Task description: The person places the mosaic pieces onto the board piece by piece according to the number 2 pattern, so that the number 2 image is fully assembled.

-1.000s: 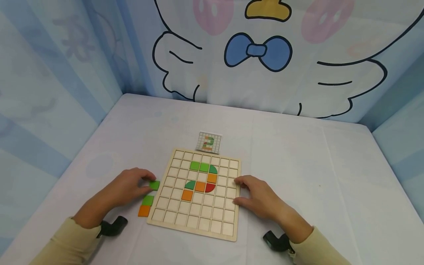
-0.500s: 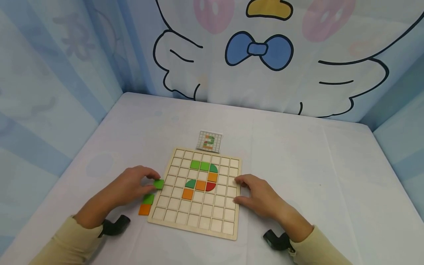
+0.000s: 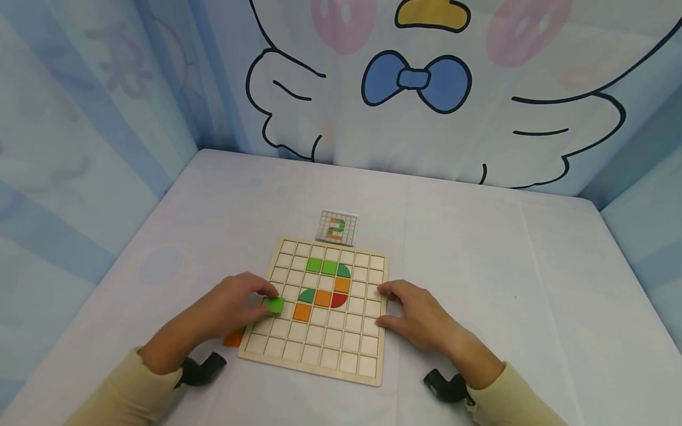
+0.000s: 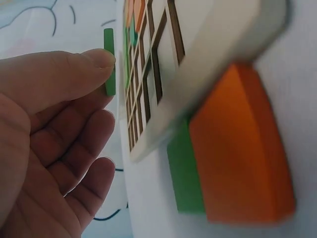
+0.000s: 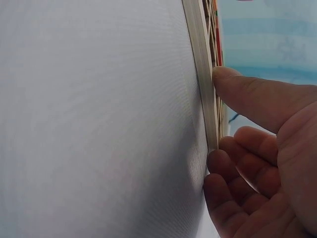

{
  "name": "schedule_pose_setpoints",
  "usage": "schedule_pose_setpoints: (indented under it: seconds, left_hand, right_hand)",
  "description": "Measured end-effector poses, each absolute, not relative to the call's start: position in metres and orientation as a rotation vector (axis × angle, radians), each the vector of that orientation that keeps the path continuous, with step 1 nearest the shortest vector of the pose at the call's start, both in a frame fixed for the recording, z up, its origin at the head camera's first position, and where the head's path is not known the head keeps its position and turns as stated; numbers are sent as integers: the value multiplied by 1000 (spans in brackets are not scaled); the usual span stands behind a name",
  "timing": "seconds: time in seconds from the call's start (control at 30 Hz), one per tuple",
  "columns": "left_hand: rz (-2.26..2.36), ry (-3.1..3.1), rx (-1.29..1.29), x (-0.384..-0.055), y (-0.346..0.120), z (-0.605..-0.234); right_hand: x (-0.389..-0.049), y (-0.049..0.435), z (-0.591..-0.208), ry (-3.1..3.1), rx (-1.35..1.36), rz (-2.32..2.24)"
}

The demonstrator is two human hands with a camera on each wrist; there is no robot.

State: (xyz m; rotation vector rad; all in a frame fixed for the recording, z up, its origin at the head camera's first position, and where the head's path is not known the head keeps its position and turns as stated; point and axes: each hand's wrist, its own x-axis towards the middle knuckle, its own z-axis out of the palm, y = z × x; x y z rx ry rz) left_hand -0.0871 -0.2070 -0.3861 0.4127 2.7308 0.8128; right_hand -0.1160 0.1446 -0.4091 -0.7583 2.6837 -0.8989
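My left hand (image 3: 231, 305) pinches a green square tile (image 3: 274, 306) between thumb and forefinger, over the left columns of a wooden grid board (image 3: 335, 374). In the left wrist view the tile (image 4: 110, 62) is edge-on, apart from the board. My right hand (image 3: 418, 316) rests on the board's right edge; the right wrist view shows its thumb on top and loosely bent fingers against the side. Several green, orange and red tiles sit in the board's cells, among them an orange square (image 3: 302, 312) and a red quarter-round (image 3: 338, 300).
An orange tile (image 4: 237, 153) and a green tile (image 4: 185, 173) lie by the board's left edge, partly hidden by my left hand in the head view. A small pattern card (image 3: 337, 228) lies behind the board. White cloth (image 3: 479, 266) covers the table; printed curtains surround it.
My left hand has carried the green square tile rightward from beside the board to over its left columns, now covering much of the loose tiles. My right hand has stayed in place.
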Motion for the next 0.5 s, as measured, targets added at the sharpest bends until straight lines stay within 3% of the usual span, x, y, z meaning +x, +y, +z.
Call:
schedule_pose_setpoints:
  seconds: [0.5]
  left_hand:
    - [830,2700,634,-83,-187,-396]
  right_hand:
    - [-117,144,-411,2695,-738,-879]
